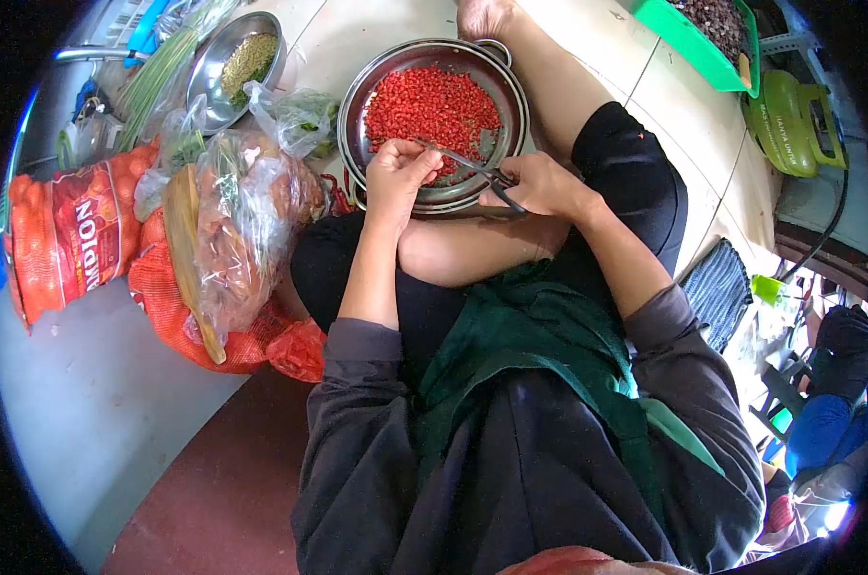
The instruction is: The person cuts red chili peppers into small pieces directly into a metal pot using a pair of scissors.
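A round metal pan (350, 96) on the floor holds many small cut red pieces (432, 103), with the pan's grey bottom showing at the right. Over its near edge, my right hand (539, 184) is closed on the handles of dark scissors (479, 169), whose blades point left over the pan. My left hand (401, 176) is pinched at the blade tips. What its fingertips hold is too small to make out. Both hands are above the pan's near rim, a short way apart.
Red net sacks (117, 206), clear plastic bags (247, 211) and a metal bowl (204, 86) lie to the left. At the upper right are a green tray (688, 48) and a green gas cylinder (784, 129). A dark cloth (717, 292) lies right of my knee.
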The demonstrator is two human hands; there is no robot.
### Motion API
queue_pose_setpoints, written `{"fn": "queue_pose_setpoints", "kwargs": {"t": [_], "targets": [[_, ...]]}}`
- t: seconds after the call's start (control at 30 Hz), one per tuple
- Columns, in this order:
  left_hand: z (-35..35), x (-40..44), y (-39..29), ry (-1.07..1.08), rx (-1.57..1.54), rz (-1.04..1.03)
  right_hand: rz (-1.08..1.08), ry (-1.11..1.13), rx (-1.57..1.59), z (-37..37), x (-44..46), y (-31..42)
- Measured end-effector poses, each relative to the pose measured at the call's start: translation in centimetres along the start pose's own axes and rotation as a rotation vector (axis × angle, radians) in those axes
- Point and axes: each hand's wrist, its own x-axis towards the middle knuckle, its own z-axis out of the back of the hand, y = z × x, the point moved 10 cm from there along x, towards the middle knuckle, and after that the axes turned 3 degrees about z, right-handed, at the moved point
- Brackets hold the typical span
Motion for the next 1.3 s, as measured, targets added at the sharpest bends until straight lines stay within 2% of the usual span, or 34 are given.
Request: {"fn": "queue_pose_setpoints", "kwargs": {"t": [0.23,0.33,0.43,0.53,0.73,0.93,1.13,1.23,1.3], "targets": [[0.2,0.0,-0.6,-0.025,-0.063,-0.044,-0.006,-0.078,0.105,0.4,-0.1,-1.1],[0.1,-0.2,-1.0,-0.02,-0.046,-0.069,-0.046,-0.044,0.1,0.2,-0.3,-1.2],[-0.2,-0.2,-1.1,0.017,-0.023,-0.076,-0.008,0.041,0.108,-0.3,-0.4,0.0],[-0.4,-0.1,-0.9,0.043,-0.006,-0.073,0.009,0.033,0.108,-0.2,-0.2,0.1],[-0.8,-0.2,-0.8,0.071,-0.026,-0.058,0.038,-0.093,0.052,0.7,-0.3,-0.2],[-0.2,-0.1,-0.3,0.049,-0.087,-0.033,-0.033,-0.067,0.091,0.5,0.0,-1.2],[0.1,0.1,-0.4,0.017,-0.069,-0.035,0.012,-0.028,0.069,0.1,-0.3,-0.2],[-0.3,0.0,-0.4,0.041,-0.059,-0.043,-0.047,0.021,-0.015,-0.1,-0.1,-0.2],[-0.6,0.0,-0.3,0.054,-0.039,-0.046,-0.002,-0.024,-0.004,0.2,-0.1,0.0]]}}
